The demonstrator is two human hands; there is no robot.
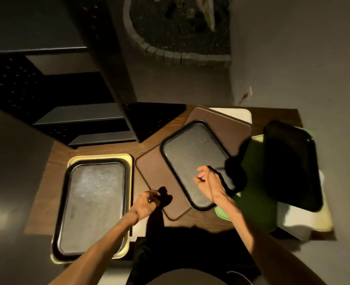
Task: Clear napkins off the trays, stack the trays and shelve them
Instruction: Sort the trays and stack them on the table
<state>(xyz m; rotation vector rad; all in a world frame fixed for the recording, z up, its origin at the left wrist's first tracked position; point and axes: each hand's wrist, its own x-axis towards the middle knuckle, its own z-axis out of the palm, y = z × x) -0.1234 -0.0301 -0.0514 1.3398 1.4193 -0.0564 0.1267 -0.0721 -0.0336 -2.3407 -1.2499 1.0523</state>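
— Nearest: two bare forearms, left hand at 6 o'clock of the brown tray, fingers curled loosely, pinching nothing visible. Right hand?

— Over the near right corner of the ribbed black tray, fingers half spread, apparently empty. Tray's long axis from 5 to 11 o'clock; right hand nearer.

— Count on the surface?

— Three black, one brown, one yellow, one green, one or two white at 3 o'clock. No napkins clearly seen. Shelves at 10 o'clock.

A brick-edged planter bed lies beyond the wooden table, below a grey wall.
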